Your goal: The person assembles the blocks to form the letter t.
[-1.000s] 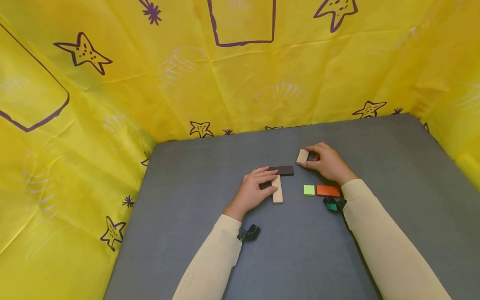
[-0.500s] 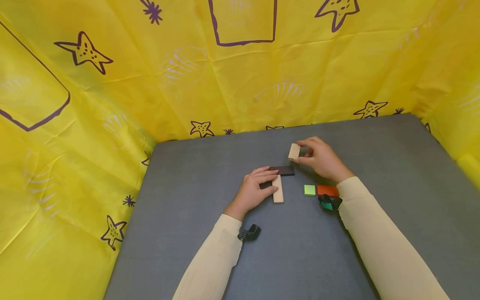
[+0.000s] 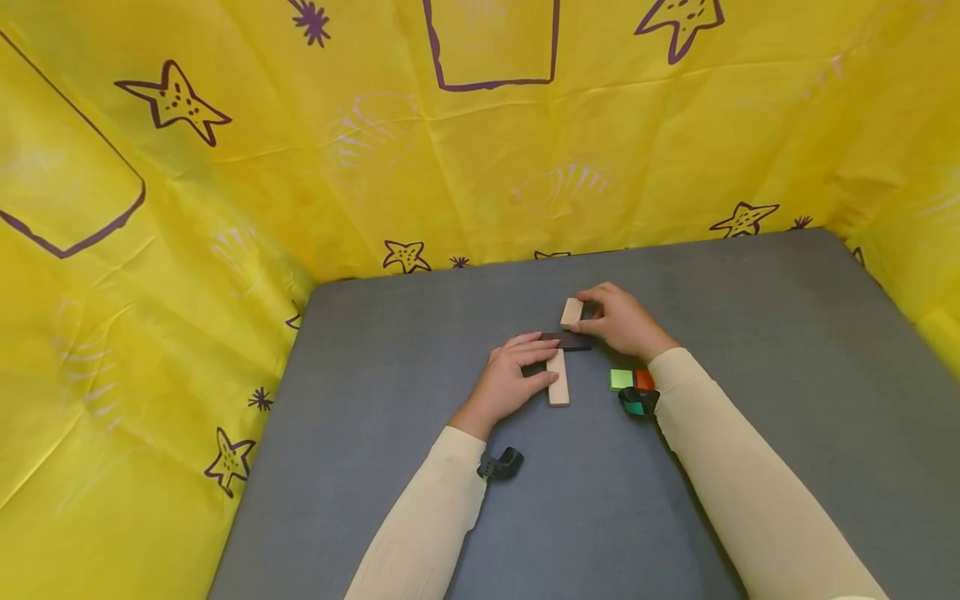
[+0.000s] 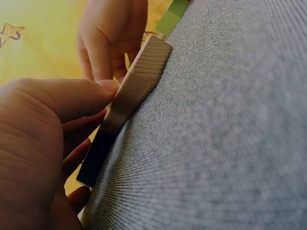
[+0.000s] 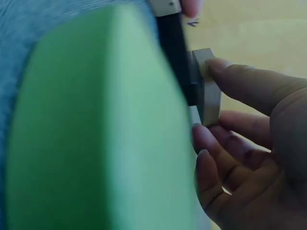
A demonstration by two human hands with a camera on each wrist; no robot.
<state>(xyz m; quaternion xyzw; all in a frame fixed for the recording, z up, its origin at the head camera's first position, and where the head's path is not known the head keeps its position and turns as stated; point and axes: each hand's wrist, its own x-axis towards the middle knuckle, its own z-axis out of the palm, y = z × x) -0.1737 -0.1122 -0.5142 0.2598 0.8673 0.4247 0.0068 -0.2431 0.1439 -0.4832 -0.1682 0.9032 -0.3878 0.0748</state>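
Observation:
In the head view my left hand (image 3: 506,383) lies beside a plain wooden block (image 3: 558,392), thumb and relaxed fingers touching it. Its fingertips reach the left end of a black block (image 3: 573,341), which sits crosswise at the wooden block's far end. The left wrist view shows my thumb tip against the wooden block (image 4: 139,79), with the black block (image 4: 97,155) in line beyond it. My right hand (image 3: 621,321) pinches a second wooden block (image 3: 571,312) between thumb and fingers, just behind the black block. In the right wrist view this wooden block (image 5: 209,93) appears close along the black block (image 5: 173,48).
A light green block (image 3: 621,380) and an orange block (image 3: 644,380) lie side by side near my right wrist, whose camera strap partly covers the orange one. Yellow patterned cloth (image 3: 480,183) hangs behind and beside the grey table (image 3: 390,350).
My right hand has carried its wooden block leftward, up slightly and then down, to just behind the black block. The left hand and the blocks it touches have stayed put.

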